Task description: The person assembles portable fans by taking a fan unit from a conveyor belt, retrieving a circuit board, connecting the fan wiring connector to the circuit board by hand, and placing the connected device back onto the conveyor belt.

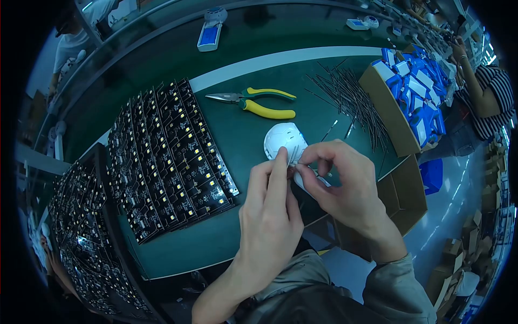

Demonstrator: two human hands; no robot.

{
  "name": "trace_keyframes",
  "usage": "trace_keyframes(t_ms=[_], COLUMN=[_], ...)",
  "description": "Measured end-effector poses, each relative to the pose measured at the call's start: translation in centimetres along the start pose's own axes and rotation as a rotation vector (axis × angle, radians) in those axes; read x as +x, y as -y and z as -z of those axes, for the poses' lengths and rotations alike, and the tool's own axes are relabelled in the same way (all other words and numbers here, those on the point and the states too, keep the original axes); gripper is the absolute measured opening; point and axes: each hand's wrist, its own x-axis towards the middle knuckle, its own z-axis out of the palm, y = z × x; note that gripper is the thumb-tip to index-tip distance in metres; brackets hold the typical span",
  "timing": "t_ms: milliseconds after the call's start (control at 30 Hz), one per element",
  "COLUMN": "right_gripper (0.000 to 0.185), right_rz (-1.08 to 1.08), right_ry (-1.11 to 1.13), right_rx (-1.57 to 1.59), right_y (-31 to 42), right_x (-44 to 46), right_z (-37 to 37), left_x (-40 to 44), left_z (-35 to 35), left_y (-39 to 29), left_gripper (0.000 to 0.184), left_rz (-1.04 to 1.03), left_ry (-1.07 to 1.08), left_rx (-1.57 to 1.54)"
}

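Note:
A white plastic housing with a round, slotted head is in front of me above the green bench. My left hand grips its near part, with a finger lying along the round head. The thumb and forefinger of my right hand are pinched together at the housing's neck, beside the left fingertips. Something thin and pale, perhaps wires, shows between the fingertips, but it is too small to make out. Just beyond the housing lie needle-nose pliers with yellow and green handles, touched by neither hand.
Stacked black circuit board panels fill the bench's left side. Loose thin dark strips lie at the right, beside a cardboard box of blue-and-white parts. A white-and-blue device rests beyond the pale rail. Other people stand at both sides.

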Motion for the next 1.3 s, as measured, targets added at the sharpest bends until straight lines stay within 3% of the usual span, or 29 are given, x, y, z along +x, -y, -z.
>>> trace_keyframes(t_ms=[167,700,1300], right_gripper=[0.028,0.031,0.020], right_rz=[-0.082,-0.078,-0.351], right_ry=[0.032,-0.026,0.101], right_rx=[0.031,0.078,0.306], right_y=[-0.1,0.3,0.8], right_x=[-0.3,-0.6,0.9], right_z=[0.4,-0.6,0.6], left_x=[0.4,0.3,0.3], left_z=[0.2,-0.3,0.0], left_y=[0.5,0.2,0.4], left_gripper=[0.051,0.055,0.056], left_rz=[0.061,-0.006,-0.133], left_ry=[-0.054,-0.031,-0.043], left_rx=[-0.137,-0.025,0.119])
